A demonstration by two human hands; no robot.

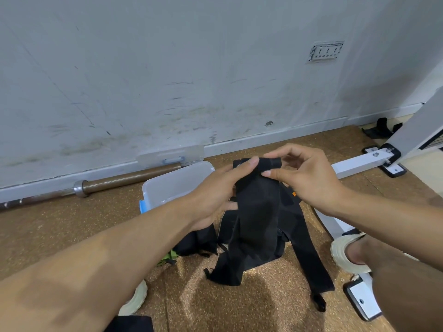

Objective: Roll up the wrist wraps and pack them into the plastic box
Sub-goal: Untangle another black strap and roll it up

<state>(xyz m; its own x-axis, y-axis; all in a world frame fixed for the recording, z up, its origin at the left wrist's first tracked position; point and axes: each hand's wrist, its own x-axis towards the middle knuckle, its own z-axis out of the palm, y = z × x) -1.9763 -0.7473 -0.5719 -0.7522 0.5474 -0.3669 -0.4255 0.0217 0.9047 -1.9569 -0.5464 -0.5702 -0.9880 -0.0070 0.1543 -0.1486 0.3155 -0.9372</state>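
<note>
I see both hands raised above the cork floor (263, 307), grasping one black wrist wrap (259, 212). The left hand (215, 195) pinches its rolled upper end with thumb on top. The right hand (304, 178) pinches the same roll between thumb and fingertips. The rest of the wrap hangs down to the floor, onto a pile of other black wraps (302, 238). The clear plastic box (172, 185) stands open on the floor just left of the hands. Its lid (170, 155) leans against the wall. A barbell (103, 184) lies along the baseboard.
</note>
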